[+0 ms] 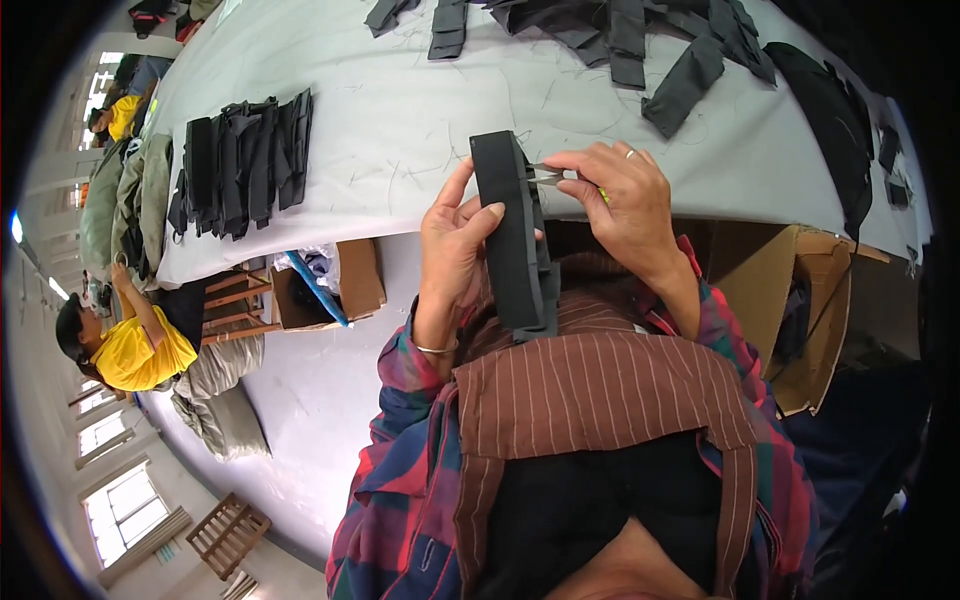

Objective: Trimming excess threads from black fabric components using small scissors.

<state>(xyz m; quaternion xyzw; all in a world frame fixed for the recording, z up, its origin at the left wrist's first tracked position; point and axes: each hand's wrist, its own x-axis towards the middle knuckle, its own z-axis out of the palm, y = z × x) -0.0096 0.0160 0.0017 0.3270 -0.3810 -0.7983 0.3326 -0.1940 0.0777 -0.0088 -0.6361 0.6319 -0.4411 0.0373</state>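
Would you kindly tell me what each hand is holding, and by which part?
The left hand grips the long black fabric piece along its left edge; the right hand pinches small metal thread snips by the handle.

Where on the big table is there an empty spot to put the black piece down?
The table is bare between the stacked black pieces on the left and the left hand holding the black strap piece. It is also bare just beyond the right hand. The far edge is crowded with loose black pieces.

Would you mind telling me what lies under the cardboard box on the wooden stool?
The cardboard box rests on a wooden stool; its slats show at left. The seat beneath the box is covered.
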